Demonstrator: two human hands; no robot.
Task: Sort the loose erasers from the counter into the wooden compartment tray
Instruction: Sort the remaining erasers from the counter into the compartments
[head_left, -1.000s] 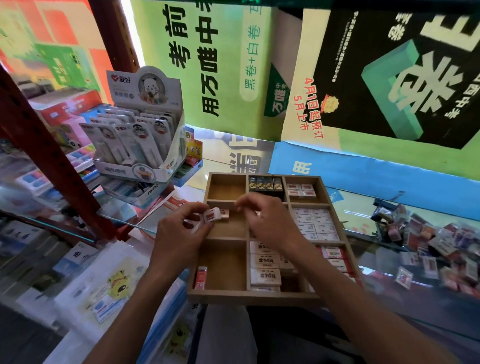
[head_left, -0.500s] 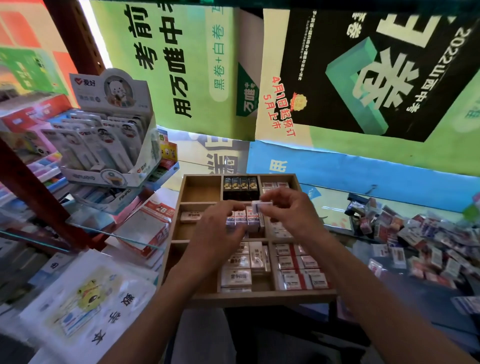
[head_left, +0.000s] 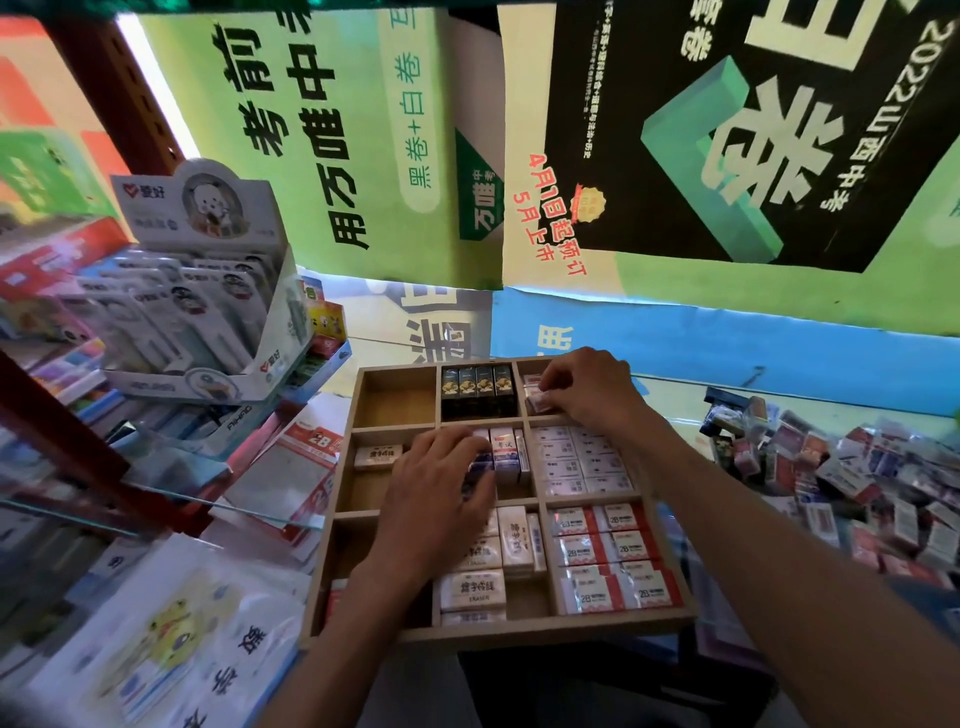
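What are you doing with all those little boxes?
A person is sorting erasers into a wooden tray. The right hand sets a small eraser into the far right compartment, while the left hand rests on upright erasers in the middle one. Most compartments already hold erasers, and a heap of loose erasers waits on the counter to the right.

Red-and-white erasers (head_left: 613, 553) in the wooden tray's (head_left: 498, 631) front right compartments read "2B"; a white eraser (head_left: 472, 592) beside them reads "ERASER". The black poster (head_left: 753, 130) reads "2022" and, in red, "4月1日起预订 5月上市".
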